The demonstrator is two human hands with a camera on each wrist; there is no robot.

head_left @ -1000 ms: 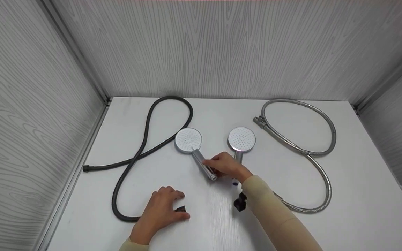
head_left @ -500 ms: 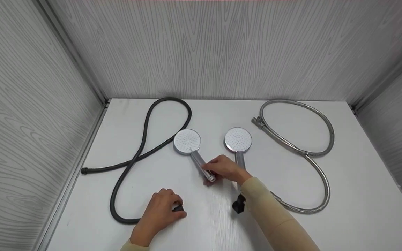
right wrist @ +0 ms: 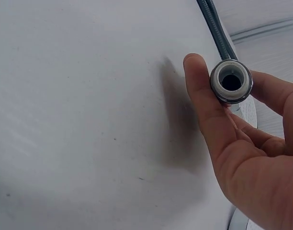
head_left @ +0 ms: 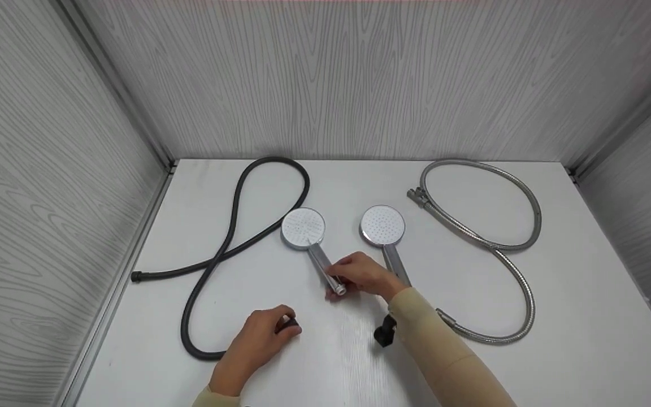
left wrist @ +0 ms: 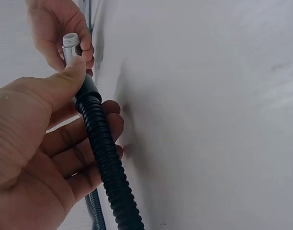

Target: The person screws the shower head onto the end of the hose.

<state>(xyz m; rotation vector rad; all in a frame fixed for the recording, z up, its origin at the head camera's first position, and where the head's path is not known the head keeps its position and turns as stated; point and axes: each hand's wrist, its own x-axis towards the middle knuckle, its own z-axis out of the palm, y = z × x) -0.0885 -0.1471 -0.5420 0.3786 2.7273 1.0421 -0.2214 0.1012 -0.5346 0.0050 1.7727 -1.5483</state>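
Note:
My left hand pinches the end of a black ribbed shower hose between thumb and fingers. The rest of that hose loops over the left of the table. With my right hand I grip the lower handle of a silver shower head, whose white spray face is up. Its open threaded end points back toward me, a short way from the hose end. A second silver shower head lies just to the right, its handle partly behind my right hand and sleeve.
A metal shower hose lies looped on the right of the white table. A black angular piece sits partly behind my right sleeve. Grey wood-grain panels stand at the back and both sides.
My left fingers have closed on the black hose end and brought it up slightly. The second shower head has turned, its handle swinging to the right. My right hand keeps its grip.

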